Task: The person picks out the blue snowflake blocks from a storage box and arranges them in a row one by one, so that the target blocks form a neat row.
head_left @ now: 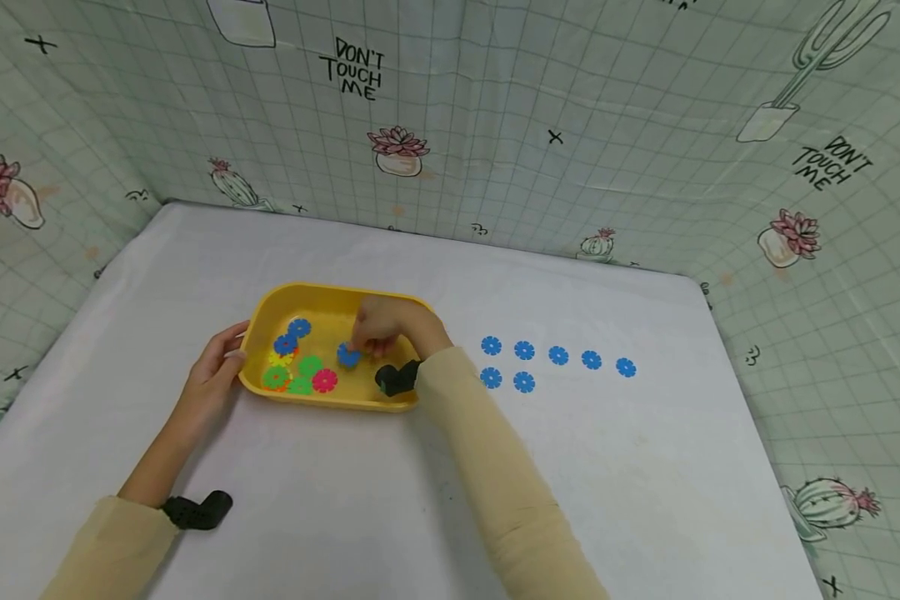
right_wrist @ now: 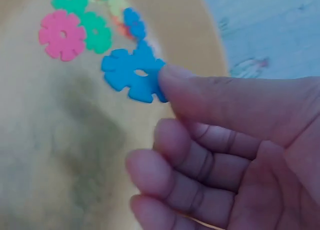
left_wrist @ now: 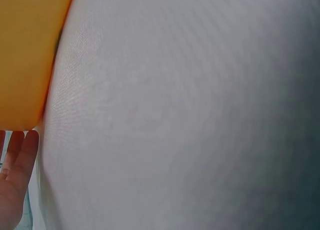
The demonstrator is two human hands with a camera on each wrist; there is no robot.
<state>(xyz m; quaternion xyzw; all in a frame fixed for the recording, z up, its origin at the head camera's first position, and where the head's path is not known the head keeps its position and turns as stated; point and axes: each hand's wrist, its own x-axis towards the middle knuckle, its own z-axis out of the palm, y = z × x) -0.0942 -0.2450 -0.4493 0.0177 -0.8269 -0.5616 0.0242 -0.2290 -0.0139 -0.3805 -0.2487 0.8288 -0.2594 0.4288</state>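
Observation:
A yellow tray (head_left: 330,403) stands on the table with several notched plastic discs in it. My right hand (head_left: 390,323) is inside the tray and pinches a blue snowflake disc (right_wrist: 131,72) by its edge, the thumb on top and the other fingers curled below. Against the tray's left end rests my left hand (head_left: 213,367), its fingers fairly straight; the left wrist view shows only fingertips (left_wrist: 30,140) at the tray wall. Toward the tray's left lie a pink disc (head_left: 325,381), a green disc (head_left: 311,366) and other blue discs (head_left: 299,327), some overlapping yellow and orange ones.
Right of the tray, several blue discs (head_left: 558,356) lie flat in two rows on the white tablecloth (head_left: 645,467). A patterned curtain (head_left: 480,150) surrounds the table at the back and sides. Black wrist cameras (head_left: 198,510) sit on both wrists.

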